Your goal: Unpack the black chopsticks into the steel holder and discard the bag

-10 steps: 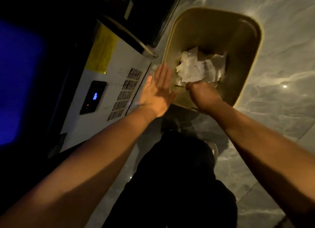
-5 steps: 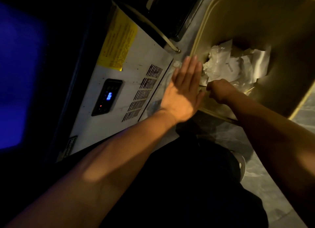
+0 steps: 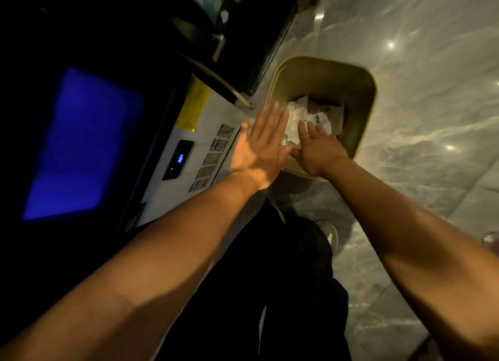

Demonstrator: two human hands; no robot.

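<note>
A yellowish waste bin (image 3: 361, 90) stands on the marble floor, with crumpled clear plastic and paper (image 3: 299, 117) lying inside it. My left hand (image 3: 259, 150) is flat with spread fingers, palm turned right, at the bin's near left rim. My right hand (image 3: 318, 147) hovers over the bin's near edge with its fingers open and nothing in them. The two hands almost touch at the thumbs. Neither the black chopsticks nor the steel holder is in view.
A white appliance (image 3: 172, 177) with vent slots, a yellow label and a small lit display stands left of the bin. A glowing blue screen (image 3: 81, 147) is further left. My dark trousers and a shoe (image 3: 330, 233) are below. Marble floor (image 3: 432, 117) spreads to the right.
My right hand was a closed fist over the bin; its fingers are now spread apart. The view has pulled back, so the whole bin shows again.
</note>
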